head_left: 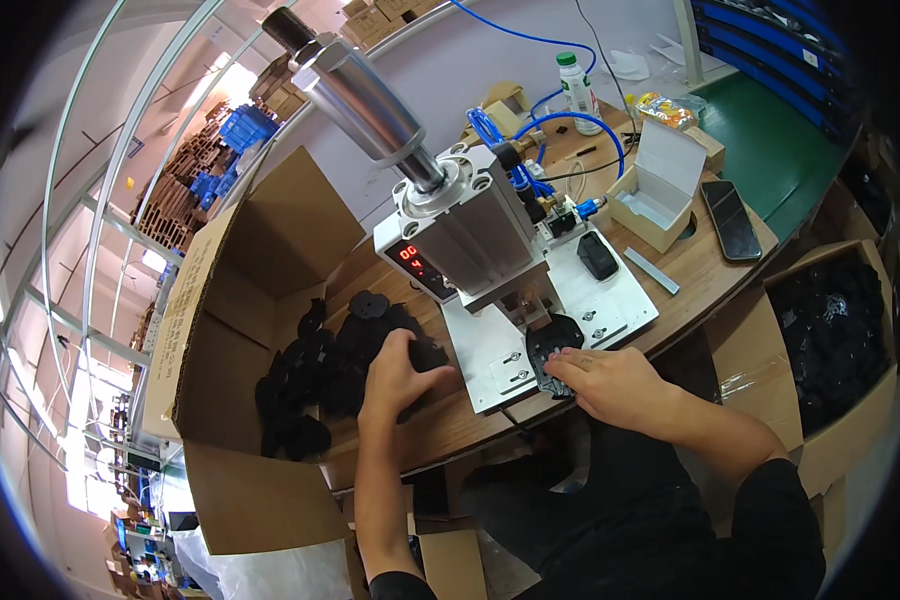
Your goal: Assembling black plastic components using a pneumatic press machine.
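Observation:
My left hand [398,375] is closed around a black plastic part [428,356] beside a heap of similar black parts [355,340]. Its thumb points right, toward the white base plate [480,375] of a bench press [465,230]. Under the press head, a dark plastic housing [555,335] sits on the plate. My right hand [615,385] pinches the near end of that housing, where a greyish inner piece [550,375] shows. The fingertips partly hide this end. Another black moulded piece [598,256] lies on the plate's right side.
A large open carton [240,330] stands on the left, partly under the heap. Right of the press are a small open box [655,205], a phone [732,220], a metal strip [652,271] and a bottle [578,90]. Another carton [840,400] of black parts stands lower right.

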The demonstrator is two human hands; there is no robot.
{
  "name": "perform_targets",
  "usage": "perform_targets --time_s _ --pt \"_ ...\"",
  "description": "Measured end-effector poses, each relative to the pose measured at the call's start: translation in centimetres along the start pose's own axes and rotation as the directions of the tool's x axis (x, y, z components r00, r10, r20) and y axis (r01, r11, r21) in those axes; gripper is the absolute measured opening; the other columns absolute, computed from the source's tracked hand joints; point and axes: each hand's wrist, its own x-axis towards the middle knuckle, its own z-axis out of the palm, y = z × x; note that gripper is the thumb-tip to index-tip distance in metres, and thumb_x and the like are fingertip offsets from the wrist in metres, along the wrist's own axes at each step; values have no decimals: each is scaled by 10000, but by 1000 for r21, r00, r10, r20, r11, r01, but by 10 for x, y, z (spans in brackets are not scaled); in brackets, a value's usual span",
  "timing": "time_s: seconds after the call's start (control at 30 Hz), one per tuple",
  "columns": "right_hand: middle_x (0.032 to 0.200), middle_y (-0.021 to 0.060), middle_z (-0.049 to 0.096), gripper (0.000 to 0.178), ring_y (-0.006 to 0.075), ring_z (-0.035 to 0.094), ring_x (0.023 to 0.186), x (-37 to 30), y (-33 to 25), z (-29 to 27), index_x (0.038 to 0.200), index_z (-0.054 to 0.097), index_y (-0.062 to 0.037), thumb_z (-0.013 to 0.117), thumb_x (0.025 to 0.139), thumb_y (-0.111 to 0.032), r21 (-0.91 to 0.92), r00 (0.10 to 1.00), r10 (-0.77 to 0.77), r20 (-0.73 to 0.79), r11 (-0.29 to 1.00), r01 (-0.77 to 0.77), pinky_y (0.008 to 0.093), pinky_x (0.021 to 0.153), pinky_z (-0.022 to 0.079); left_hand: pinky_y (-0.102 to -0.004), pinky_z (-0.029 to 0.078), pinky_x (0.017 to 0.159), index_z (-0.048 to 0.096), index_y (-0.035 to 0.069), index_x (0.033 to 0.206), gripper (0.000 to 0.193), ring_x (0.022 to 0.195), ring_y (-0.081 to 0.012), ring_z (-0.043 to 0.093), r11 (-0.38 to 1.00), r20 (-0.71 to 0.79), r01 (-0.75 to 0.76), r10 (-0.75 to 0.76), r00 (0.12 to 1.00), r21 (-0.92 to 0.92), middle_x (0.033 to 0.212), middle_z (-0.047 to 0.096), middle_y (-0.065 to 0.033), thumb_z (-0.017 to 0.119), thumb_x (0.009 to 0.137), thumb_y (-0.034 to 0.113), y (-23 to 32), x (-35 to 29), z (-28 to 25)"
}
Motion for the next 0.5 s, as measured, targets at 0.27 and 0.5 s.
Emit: perform_targets --time_s 0.27,0.5 --pt "1188 107 717 327 230 688 1135 4 -4 -2 1178 629 -63 646 852 -49 15 998 -41 -57 999 42 350 859 597 -237 501 613 671 -8 860 212 695 -51 623 704 -36 64 -126 991 -707 737 695 -13 846 807 101 0 -53 21" --pt "1122 126 732 233 251 711 1076 3 -5 -3 1119 631 -40 607 887 -52 23 992 -54 -118 998 57 349 816 605 -259 541 665 706 -4 922 127 722 -96 681 835 32 -63 96 995 -547 806 729 -86 790 826 5 21 -78 7"
